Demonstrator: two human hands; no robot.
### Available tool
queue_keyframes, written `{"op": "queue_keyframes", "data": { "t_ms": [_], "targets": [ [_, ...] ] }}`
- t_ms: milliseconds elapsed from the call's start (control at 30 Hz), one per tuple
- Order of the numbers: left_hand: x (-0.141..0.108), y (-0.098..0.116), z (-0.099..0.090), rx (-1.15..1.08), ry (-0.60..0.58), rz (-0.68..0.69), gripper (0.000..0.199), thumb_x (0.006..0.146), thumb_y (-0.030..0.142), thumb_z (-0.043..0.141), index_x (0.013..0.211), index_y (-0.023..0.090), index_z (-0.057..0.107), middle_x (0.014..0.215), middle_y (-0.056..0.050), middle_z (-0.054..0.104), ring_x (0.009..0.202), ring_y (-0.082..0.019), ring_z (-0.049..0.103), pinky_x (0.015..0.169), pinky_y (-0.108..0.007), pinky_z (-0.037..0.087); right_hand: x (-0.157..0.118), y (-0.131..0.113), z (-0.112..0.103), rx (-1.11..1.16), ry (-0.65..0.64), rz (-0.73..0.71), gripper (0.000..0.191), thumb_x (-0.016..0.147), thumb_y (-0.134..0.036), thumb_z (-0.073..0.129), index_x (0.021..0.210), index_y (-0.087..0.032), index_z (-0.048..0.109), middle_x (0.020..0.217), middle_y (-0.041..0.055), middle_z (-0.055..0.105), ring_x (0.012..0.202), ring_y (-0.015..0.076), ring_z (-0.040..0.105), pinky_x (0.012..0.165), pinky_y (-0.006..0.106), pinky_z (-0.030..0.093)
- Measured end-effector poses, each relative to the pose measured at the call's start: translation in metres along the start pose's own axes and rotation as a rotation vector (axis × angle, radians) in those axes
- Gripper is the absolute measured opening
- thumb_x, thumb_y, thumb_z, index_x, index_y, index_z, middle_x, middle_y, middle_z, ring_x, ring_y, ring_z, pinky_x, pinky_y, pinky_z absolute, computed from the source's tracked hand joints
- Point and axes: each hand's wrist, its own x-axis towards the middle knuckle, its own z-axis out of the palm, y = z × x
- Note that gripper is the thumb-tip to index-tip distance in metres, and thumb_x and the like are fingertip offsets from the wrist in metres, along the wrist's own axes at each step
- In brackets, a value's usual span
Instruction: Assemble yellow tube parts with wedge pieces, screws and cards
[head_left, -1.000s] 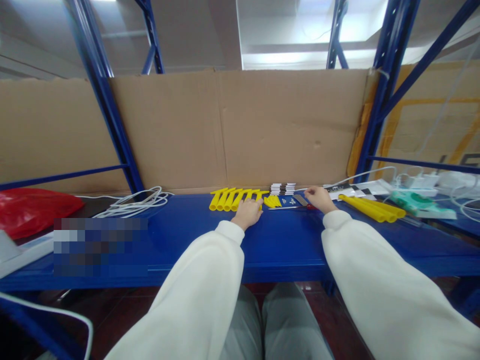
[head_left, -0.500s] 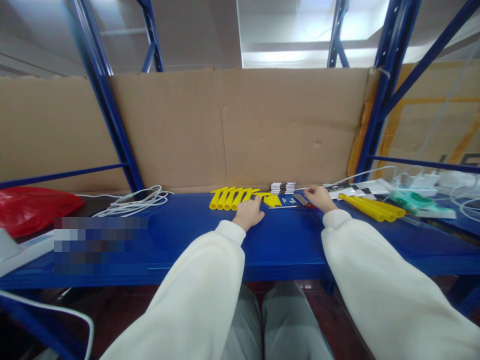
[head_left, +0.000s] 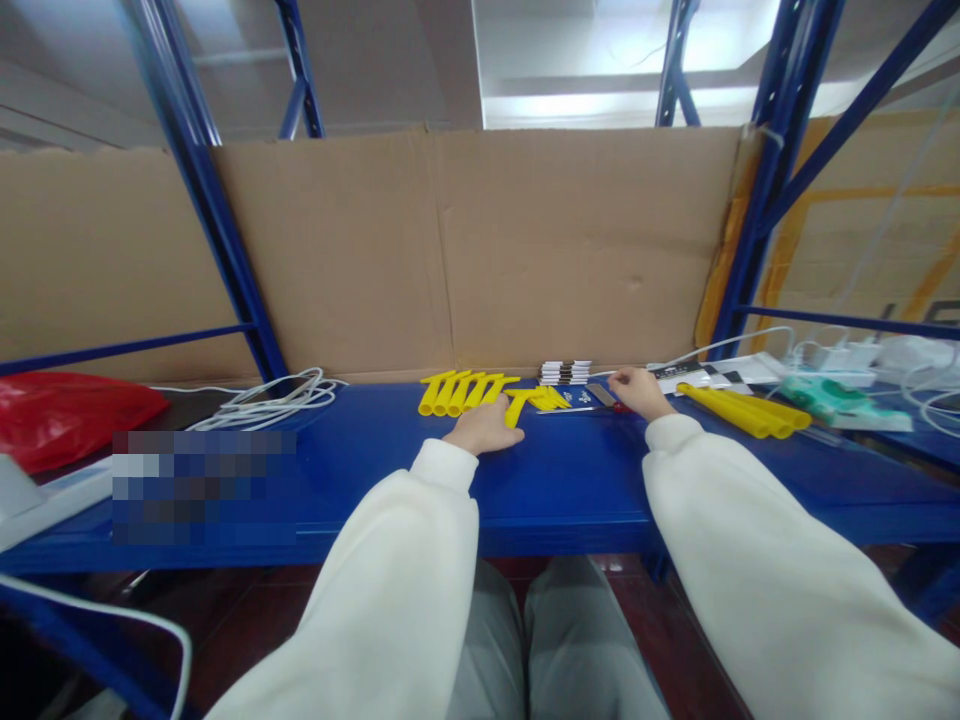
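Note:
My left hand is low over the blue shelf, thumb and fingers apart, beside a yellow T-shaped tube piece. Left of that piece stands a row of several matching yellow tube pieces, partly behind my fingers. Small flat yellow pieces lie in a pile just to its right. My right hand rests farther right with its fingers curled; whatever they may hold is hidden. A screwdriver-like tool with a red and black handle lies against the fingers, its thin shaft pointing left.
Behind the pile sits a stack of small white-and-black items. Longer yellow tubes lie right of my right hand, near a green and white packet. Coiled white cable and a red bag are at left. Cardboard closes the back.
My left hand has shifted slightly left, and its fingers have come away from the last yellow tube piece, which now shows more fully. My right hand has barely moved.

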Motion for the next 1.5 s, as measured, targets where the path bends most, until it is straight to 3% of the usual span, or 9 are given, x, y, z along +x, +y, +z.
{"op": "queue_keyframes", "data": {
  "t_ms": [233,367,567,667,800,1100,1500],
  "targets": [
    [-0.003,-0.004,-0.006,0.014,-0.053,-0.048,0.074,0.079,0.04,0.056,0.15,0.024,0.041,0.147,-0.011,0.053,0.13,-0.036,0.054,0.104,-0.045,0.044,-0.001,-0.001,-0.001,-0.001,-0.019,0.012,0.024,0.085,-0.019,0.055,0.093,-0.015,0.077,0.096,0.0109,0.077,0.092,0.0236,0.07,0.085,0.028,0.05],
    [0.0,-0.005,-0.001,0.008,0.029,-0.048,0.073,0.082,0.042,0.056,0.151,0.026,0.039,0.146,-0.011,0.055,0.128,-0.035,0.055,0.104,-0.045,0.044,-0.001,-0.001,-0.001,-0.002,-0.025,0.009,0.024,0.084,-0.018,0.055,0.092,-0.015,0.077,0.097,0.0111,0.077,0.093,0.0236,0.07,0.085,0.028,0.05],
    [0.01,-0.006,0.011,-0.038,0.204,-0.009,0.066,0.088,0.049,0.055,0.144,0.015,0.048,0.14,-0.016,0.058,0.129,-0.034,0.055,0.104,-0.044,0.045,-0.001,-0.001,0.001,-0.011,-0.047,0.006,0.024,0.083,-0.018,0.054,0.09,-0.015,0.077,0.093,0.0111,0.077,0.088,0.0233,0.071,0.081,0.027,0.05],
    [0.017,-0.01,0.017,-0.092,0.188,-0.015,0.064,0.086,0.046,0.06,0.14,0.014,0.051,0.134,-0.017,0.062,0.124,-0.033,0.058,0.102,-0.041,0.048,-0.001,0.0,0.002,-0.023,-0.069,0.007,0.024,0.083,-0.016,0.054,0.088,-0.015,0.078,0.089,0.01,0.077,0.084,0.0221,0.071,0.078,0.026,0.05],
    [0.025,-0.016,0.025,-0.221,0.152,-0.037,0.058,0.081,0.028,0.065,0.137,0.017,0.054,0.133,-0.013,0.064,0.122,-0.027,0.062,0.101,-0.033,0.048,0.0,0.003,0.004,-0.031,-0.092,-0.017,0.023,0.081,-0.016,0.055,0.085,-0.016,0.078,0.087,0.0082,0.078,0.084,0.0214,0.071,0.076,0.025,0.05],
    [0.024,-0.015,0.023,-0.291,0.167,-0.082,0.063,0.079,0.03,0.063,0.14,0.018,0.051,0.139,-0.012,0.06,0.125,-0.027,0.059,0.105,-0.035,0.046,0.0,0.008,0.008,-0.024,-0.208,0.03,0.017,0.078,-0.011,0.062,0.087,-0.016,0.076,0.08,0.0055,0.076,0.07,0.0171,0.069,0.07,0.022,0.051],
    [0.022,-0.014,0.021,-0.201,0.175,-0.099,0.052,0.084,0.028,0.056,0.135,0.021,0.057,0.13,-0.012,0.066,0.119,-0.029,0.062,0.102,-0.039,0.048,0.0,0.011,0.002,-0.156,-0.264,-0.001,0.027,0.076,-0.004,0.058,0.089,-0.018,0.077,0.087,0.0065,0.077,0.08,0.0189,0.07,0.075,0.024,0.051]
  ]
}}
